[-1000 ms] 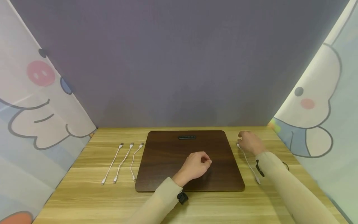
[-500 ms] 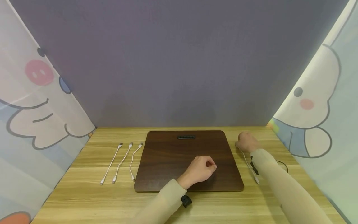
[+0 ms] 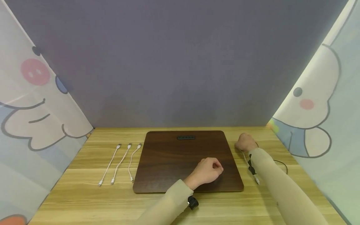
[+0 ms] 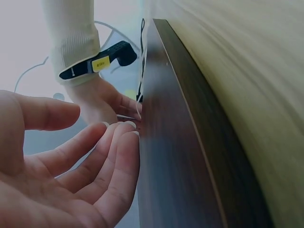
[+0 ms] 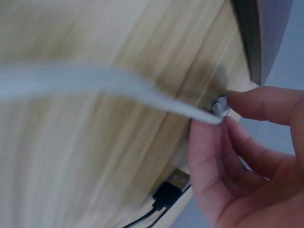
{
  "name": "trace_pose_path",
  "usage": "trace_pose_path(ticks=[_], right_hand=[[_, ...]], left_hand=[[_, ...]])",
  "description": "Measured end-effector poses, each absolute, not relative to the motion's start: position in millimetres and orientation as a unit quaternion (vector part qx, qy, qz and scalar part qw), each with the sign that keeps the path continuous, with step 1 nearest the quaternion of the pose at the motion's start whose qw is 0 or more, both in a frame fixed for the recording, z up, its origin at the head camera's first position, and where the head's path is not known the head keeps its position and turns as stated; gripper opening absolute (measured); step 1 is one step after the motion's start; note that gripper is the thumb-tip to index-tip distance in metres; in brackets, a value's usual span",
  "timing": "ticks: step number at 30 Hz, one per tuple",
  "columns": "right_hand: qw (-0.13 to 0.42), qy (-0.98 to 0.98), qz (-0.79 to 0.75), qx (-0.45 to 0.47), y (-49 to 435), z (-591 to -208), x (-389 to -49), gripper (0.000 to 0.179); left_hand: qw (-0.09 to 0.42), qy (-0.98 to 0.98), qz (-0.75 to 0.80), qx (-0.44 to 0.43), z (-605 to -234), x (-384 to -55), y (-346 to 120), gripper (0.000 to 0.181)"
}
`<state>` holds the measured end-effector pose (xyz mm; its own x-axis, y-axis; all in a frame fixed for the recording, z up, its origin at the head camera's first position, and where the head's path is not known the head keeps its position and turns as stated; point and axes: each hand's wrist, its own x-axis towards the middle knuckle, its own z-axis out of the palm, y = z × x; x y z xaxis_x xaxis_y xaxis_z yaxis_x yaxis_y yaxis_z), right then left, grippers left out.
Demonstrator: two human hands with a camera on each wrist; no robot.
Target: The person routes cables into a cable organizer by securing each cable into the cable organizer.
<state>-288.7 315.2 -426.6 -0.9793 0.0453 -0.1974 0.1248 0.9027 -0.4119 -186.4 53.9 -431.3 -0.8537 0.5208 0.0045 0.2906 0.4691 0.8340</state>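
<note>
In the right wrist view, my right hand (image 5: 256,161) pinches the plug end of a white USB cable (image 5: 156,97) between thumb and fingers, low over the wood. From the head camera, this right hand (image 3: 245,142) is beside the board's right edge, and the cable's far plug (image 3: 257,180) lies toward me. Above the dark brown board (image 3: 168,165) hovers my left hand (image 3: 207,171), fingers loosely curled and holding nothing. The left wrist view shows those fingers (image 4: 118,166) bent, with a gap to the thumb.
Three short white cables (image 3: 121,164) lie side by side left of the board. A black cable (image 3: 284,164) curves by the right forearm; its USB plug (image 5: 173,187) is near my right fingers. A black slotted strip (image 3: 186,137) is at the board's back edge. A grey wall (image 3: 180,78) stands behind.
My right hand has moved down onto the white cable's far end and now pinches the plug. The left hand has drifted slightly right over the board.
</note>
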Motion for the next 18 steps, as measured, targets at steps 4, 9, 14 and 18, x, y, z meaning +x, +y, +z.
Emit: trace_pose_path(ticks=[4,9,14,18], right_hand=[[0.113,0.963,-0.234,0.064,313.7,-424.7,-288.8,0.014],[0.121,0.955,-0.262,0.072,312.4,-421.0,-287.7,0.022],[0.133,0.944,-0.293,0.078,311.6,-420.5,-285.7,0.022],[0.145,0.933,-0.318,0.082,310.7,-419.9,-282.8,0.007]], left_hand=[[0.13,0.85,0.452,0.238,-432.0,-186.8,57.0,0.01],[0.134,0.85,0.453,0.235,-430.7,-185.0,62.6,0.009],[0.138,0.848,0.451,0.241,-429.9,-182.5,69.3,0.01],[0.141,0.85,0.447,0.241,-430.3,-181.4,73.6,0.01]])
